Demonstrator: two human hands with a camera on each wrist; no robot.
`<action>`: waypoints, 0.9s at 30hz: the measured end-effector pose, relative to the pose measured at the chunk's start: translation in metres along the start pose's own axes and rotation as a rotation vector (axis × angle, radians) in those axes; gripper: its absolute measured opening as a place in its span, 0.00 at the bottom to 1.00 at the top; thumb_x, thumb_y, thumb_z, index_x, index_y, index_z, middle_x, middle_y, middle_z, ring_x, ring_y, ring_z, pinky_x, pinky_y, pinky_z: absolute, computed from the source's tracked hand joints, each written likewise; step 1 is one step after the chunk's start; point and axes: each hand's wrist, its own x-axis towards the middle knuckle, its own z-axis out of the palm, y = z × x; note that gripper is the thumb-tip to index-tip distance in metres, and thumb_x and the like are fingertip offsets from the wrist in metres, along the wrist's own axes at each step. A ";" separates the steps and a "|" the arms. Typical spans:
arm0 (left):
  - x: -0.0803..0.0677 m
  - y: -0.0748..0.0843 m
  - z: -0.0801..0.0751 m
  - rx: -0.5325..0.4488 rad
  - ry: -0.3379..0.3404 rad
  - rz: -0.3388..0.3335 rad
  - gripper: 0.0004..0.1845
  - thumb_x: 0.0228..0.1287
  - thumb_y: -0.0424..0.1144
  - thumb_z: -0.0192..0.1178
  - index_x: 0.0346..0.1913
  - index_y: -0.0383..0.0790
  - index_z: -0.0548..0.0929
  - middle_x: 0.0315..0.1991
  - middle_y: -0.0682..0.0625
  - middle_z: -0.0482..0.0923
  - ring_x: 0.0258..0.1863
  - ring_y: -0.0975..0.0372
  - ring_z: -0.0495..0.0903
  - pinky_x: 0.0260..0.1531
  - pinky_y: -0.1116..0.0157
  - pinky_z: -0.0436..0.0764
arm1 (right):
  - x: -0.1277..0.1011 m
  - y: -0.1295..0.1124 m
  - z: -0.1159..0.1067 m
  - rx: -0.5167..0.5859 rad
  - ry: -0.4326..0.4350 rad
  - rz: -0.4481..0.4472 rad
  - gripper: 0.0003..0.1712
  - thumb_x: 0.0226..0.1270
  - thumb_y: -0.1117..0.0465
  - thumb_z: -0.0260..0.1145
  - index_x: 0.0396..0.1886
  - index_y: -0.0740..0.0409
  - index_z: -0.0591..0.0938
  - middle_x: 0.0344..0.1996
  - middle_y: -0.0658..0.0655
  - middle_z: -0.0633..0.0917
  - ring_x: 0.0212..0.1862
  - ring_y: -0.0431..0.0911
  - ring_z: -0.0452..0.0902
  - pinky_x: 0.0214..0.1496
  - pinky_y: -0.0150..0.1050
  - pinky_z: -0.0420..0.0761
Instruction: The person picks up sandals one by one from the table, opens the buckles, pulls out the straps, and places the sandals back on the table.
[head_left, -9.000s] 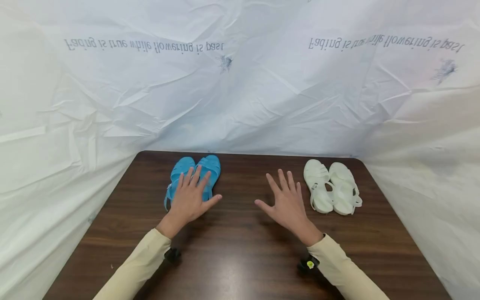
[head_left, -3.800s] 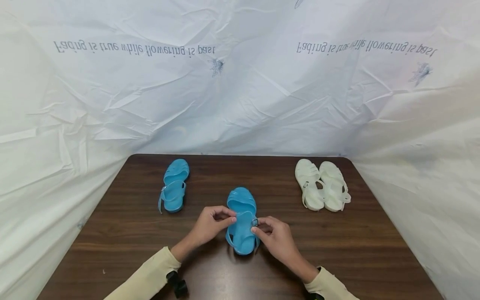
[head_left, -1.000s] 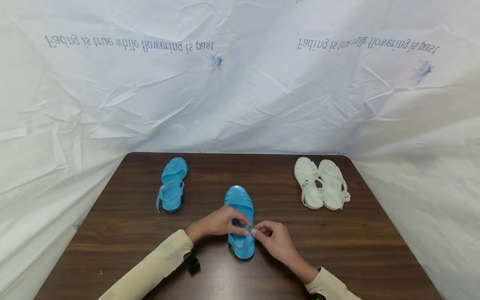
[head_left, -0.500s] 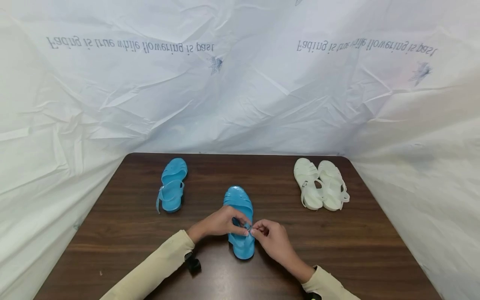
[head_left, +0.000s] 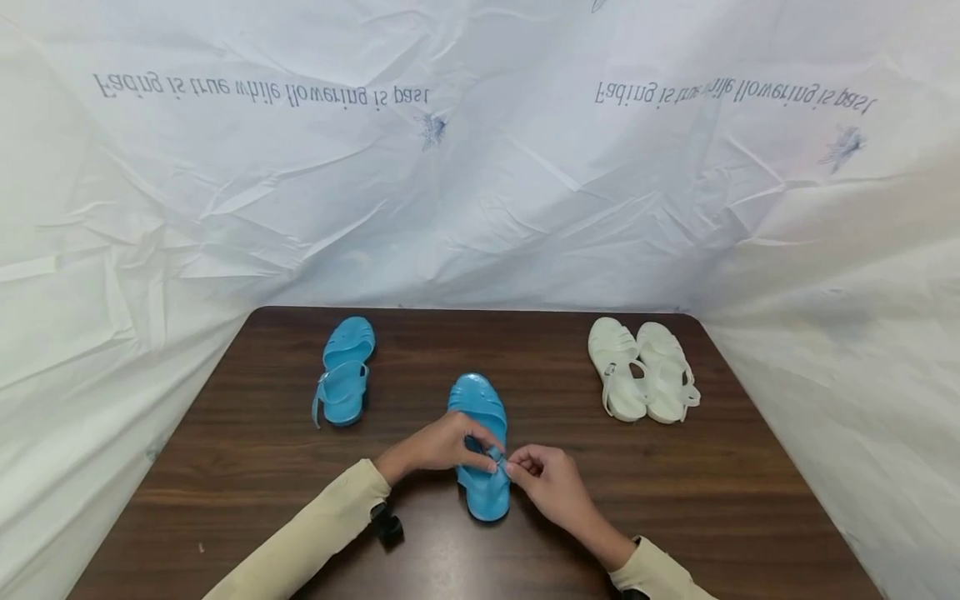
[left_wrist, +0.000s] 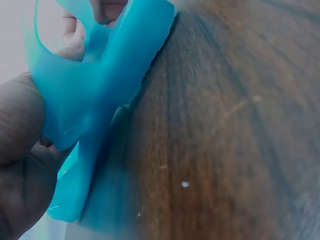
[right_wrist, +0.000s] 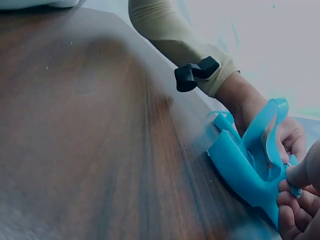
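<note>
One blue sandal point(head_left: 474, 398) lies at the middle of the table, toe pointing away from me. My left hand point(head_left: 448, 442) reaches across it from the left and pinches its ankle strap close to the buckle. On the other side, my right hand point(head_left: 557, 485) pinches the strap at the sandal's right edge, fingertips nearly meeting those of the left. In the left wrist view the strap and heel point(left_wrist: 100, 90) stand large beside the left thumb point(left_wrist: 17, 120). The right wrist view has the right thumb and fingers point(right_wrist: 299, 200) on a small strap end. Fingers partly hide the buckle.
A second blue sandal point(head_left: 349, 337) lies at the back left of the dark wooden table point(head_left: 712, 500), its strap hanging loose. Two white sandals point(head_left: 621, 337) lie side by side at the back right. White printed cloth point(head_left: 480, 192) hangs behind the table.
Earlier both hands hovered open, with the blue sandals together. One sandal has since come to the middle, and the hands have closed in on its strap. Lately the right fingertips shifted slightly rightward.
</note>
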 end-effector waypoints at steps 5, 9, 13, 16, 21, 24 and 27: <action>-0.001 0.001 -0.001 -0.011 -0.009 0.011 0.14 0.65 0.45 0.71 0.51 0.45 0.90 0.45 0.58 0.88 0.43 0.72 0.85 0.43 0.70 0.84 | 0.003 -0.004 0.001 -0.035 -0.009 -0.021 0.03 0.69 0.58 0.72 0.34 0.51 0.88 0.25 0.41 0.84 0.28 0.35 0.76 0.30 0.32 0.79; -0.002 0.000 -0.002 -0.021 -0.004 0.002 0.13 0.65 0.44 0.71 0.51 0.47 0.90 0.45 0.59 0.88 0.43 0.72 0.85 0.43 0.69 0.84 | 0.003 -0.003 -0.001 -0.017 -0.035 -0.001 0.04 0.69 0.57 0.72 0.35 0.52 0.87 0.26 0.42 0.85 0.28 0.36 0.77 0.31 0.32 0.79; -0.003 -0.003 -0.002 -0.036 0.012 -0.001 0.12 0.65 0.45 0.71 0.50 0.49 0.90 0.44 0.61 0.88 0.43 0.71 0.85 0.44 0.68 0.85 | -0.001 0.002 -0.003 0.018 -0.034 0.042 0.04 0.69 0.57 0.72 0.35 0.52 0.87 0.26 0.43 0.85 0.29 0.37 0.77 0.31 0.32 0.79; -0.003 -0.003 -0.001 -0.041 0.022 -0.005 0.12 0.64 0.46 0.72 0.49 0.50 0.90 0.44 0.62 0.88 0.43 0.70 0.85 0.44 0.67 0.85 | -0.004 0.005 -0.002 0.025 -0.002 0.034 0.04 0.68 0.59 0.73 0.33 0.50 0.87 0.24 0.43 0.84 0.28 0.37 0.77 0.31 0.32 0.79; -0.002 -0.004 0.000 -0.047 0.021 -0.013 0.12 0.64 0.46 0.72 0.49 0.49 0.90 0.43 0.62 0.88 0.43 0.70 0.85 0.44 0.67 0.85 | -0.001 0.004 0.001 0.017 0.036 0.018 0.03 0.66 0.61 0.74 0.31 0.50 0.88 0.24 0.41 0.84 0.27 0.36 0.77 0.31 0.32 0.79; -0.001 -0.004 0.000 -0.044 0.021 -0.012 0.12 0.63 0.46 0.72 0.48 0.49 0.90 0.43 0.62 0.88 0.43 0.70 0.85 0.44 0.67 0.85 | 0.002 0.002 0.002 0.009 0.038 0.020 0.03 0.66 0.62 0.74 0.32 0.52 0.88 0.24 0.42 0.84 0.27 0.36 0.77 0.31 0.32 0.79; -0.001 -0.004 0.000 -0.038 0.016 -0.005 0.12 0.63 0.46 0.72 0.48 0.48 0.90 0.43 0.62 0.88 0.43 0.70 0.85 0.44 0.68 0.85 | 0.003 -0.001 0.001 -0.003 0.027 0.025 0.04 0.65 0.63 0.74 0.30 0.52 0.88 0.22 0.42 0.83 0.25 0.36 0.76 0.28 0.32 0.78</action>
